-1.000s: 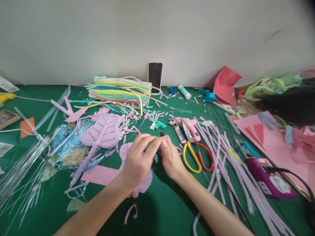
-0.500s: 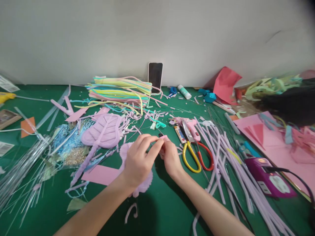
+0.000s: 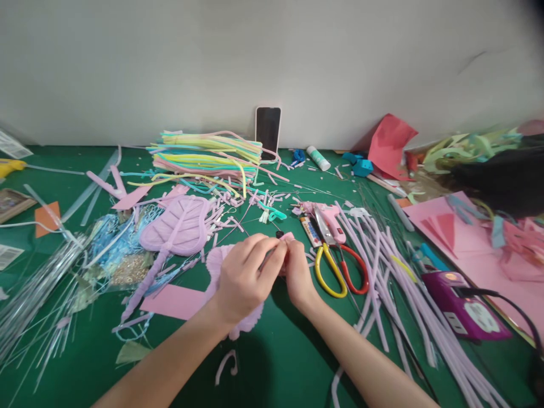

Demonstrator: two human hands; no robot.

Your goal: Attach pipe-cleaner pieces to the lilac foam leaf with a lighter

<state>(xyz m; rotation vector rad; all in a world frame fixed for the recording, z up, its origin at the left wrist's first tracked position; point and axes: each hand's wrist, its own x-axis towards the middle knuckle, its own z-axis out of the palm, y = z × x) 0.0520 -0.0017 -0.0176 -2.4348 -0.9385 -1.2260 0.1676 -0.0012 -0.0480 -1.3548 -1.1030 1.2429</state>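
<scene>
Pink piece (image 3: 287, 236) (perhaps paper) is pinched by the left hand (image 3: 246, 275) and right hand (image 3: 298, 275).

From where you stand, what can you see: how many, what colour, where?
Scrap: 1, pink, centre, held
Leaf shape: 1, lilac, left
Scalloped shape: 1, lilac, centre, partly hidden
Scissors: 1, yellow and red handles, right
Glue gun: 1, pink, beside scissors
Phone: 1, dark-screened, back
Stick bundle: 1, mixed pastel, left of phone
Loose sticks: many, lilac, right
Glue stick: 1, white and green, right of phone
Corded box: 1, purple, right
Tassels: several, blue, left
Tiny pieces: many, gold, left
Wires: many, silvery, far left
Paper: several, pink, red, orange, both sides
Other clutter: uncountable, mixed colours, scattered
Table: 1, green, beneath
Wall: 1, grey, back
Left hand: 1, bare, centre
Right hand: 1, bare, centre
</scene>
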